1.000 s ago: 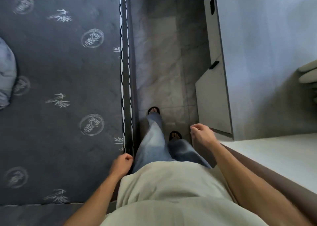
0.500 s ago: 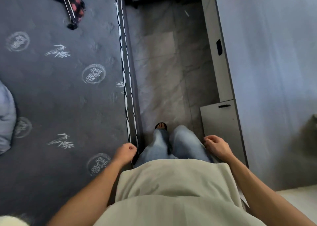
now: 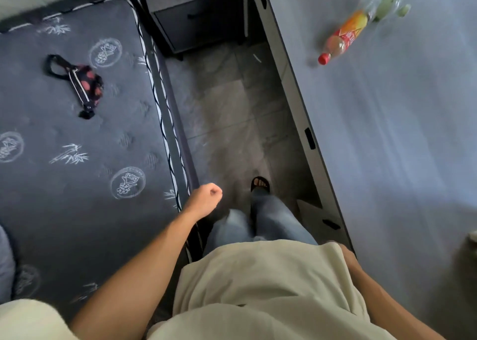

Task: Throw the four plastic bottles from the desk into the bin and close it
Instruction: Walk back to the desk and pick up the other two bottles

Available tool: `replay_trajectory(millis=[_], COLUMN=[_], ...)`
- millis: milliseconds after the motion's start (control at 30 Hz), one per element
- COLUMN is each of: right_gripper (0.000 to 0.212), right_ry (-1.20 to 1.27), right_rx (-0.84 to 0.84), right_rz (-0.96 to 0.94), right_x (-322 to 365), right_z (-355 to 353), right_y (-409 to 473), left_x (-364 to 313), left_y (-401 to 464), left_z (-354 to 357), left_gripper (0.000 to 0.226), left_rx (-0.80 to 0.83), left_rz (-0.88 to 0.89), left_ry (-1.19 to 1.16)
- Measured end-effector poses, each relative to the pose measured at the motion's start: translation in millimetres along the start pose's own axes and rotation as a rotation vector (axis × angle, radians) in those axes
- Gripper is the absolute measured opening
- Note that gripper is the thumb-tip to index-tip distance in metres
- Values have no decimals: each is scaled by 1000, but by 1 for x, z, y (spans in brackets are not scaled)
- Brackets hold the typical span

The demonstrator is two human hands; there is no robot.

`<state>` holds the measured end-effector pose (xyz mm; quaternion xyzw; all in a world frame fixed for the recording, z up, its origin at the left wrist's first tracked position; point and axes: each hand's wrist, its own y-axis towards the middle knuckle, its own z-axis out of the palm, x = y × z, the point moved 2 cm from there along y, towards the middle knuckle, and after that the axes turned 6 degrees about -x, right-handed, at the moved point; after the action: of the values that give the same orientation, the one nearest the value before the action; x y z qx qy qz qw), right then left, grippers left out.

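Two plastic bottles lie on their sides at the far end of the tabletop (image 3: 387, 159): a red-capped bottle (image 3: 343, 38) with an orange and red label, and, touching its base, a clear bottle (image 3: 384, 2) with a greenish cap; the other two and the bin are out of view. The left hand (image 3: 205, 201) hangs over the floor in a loose, empty fist, while the right hand is hidden behind the shirt, so its grip cannot be told. The bottles look empty, so probably light, thin-walled, slick and apt to roll; a wrap around the labelled middle should hold best.

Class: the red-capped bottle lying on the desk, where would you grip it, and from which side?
Grip the red-capped bottle around its labelled middle, from above. It lies flat on the desk, so its rounded side faces up.
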<state>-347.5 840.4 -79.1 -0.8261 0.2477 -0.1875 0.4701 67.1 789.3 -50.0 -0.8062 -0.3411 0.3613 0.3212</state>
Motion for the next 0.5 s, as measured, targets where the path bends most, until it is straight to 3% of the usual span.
replay_trajectory(millis=[267,500], right_gripper=[20,15], right_ry=[250,401], right_rx=[-67,-136], right_rz=[-209,-270], right_x=[186,306], right_z=[-77,-121], right_y=[53,87], left_x=[29,43], left_y=[31,92], left_z=[-47,-114], left_gripper=[20,25], left_rx=[43,208], left_rz=[-110,-152], left_ry=[160,341])
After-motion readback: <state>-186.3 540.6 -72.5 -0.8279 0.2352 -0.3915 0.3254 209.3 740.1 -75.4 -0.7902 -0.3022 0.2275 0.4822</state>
